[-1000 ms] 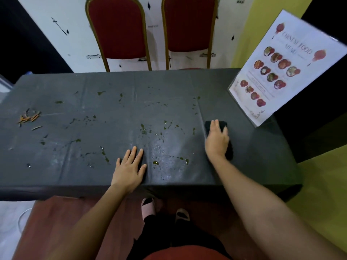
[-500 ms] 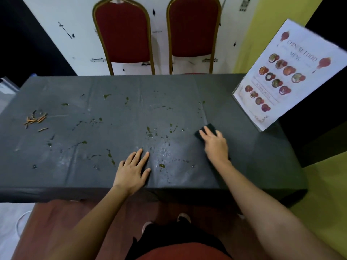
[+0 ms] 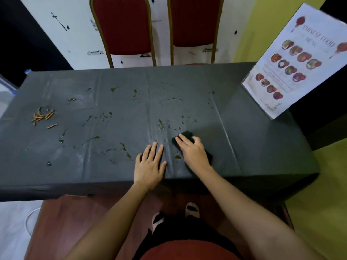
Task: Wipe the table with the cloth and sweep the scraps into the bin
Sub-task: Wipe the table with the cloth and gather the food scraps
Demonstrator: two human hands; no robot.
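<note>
A table under a dark grey cloth cover (image 3: 253, 143) fills the middle of the view. My right hand (image 3: 193, 152) presses flat on a dark wiping cloth (image 3: 187, 134), most of it hidden under the palm, near the front edge. Just to its left my left hand (image 3: 150, 164) lies flat on the cover, fingers spread, holding nothing. Green scraps and wet smears (image 3: 161, 122) dot the centre and left of the table. A small heap of orange shreds (image 3: 43, 116) lies at the far left. No bin is in view.
A menu card in a clear stand (image 3: 293, 62) stands at the table's right rear corner. Two red chairs with gold frames (image 3: 124, 29) are behind the far edge. My feet in sandals (image 3: 191, 209) show below the front edge.
My right hand has slid the cloth leftward and toward me across the cover, ending close beside my left hand. My left hand has stayed flat in place.
</note>
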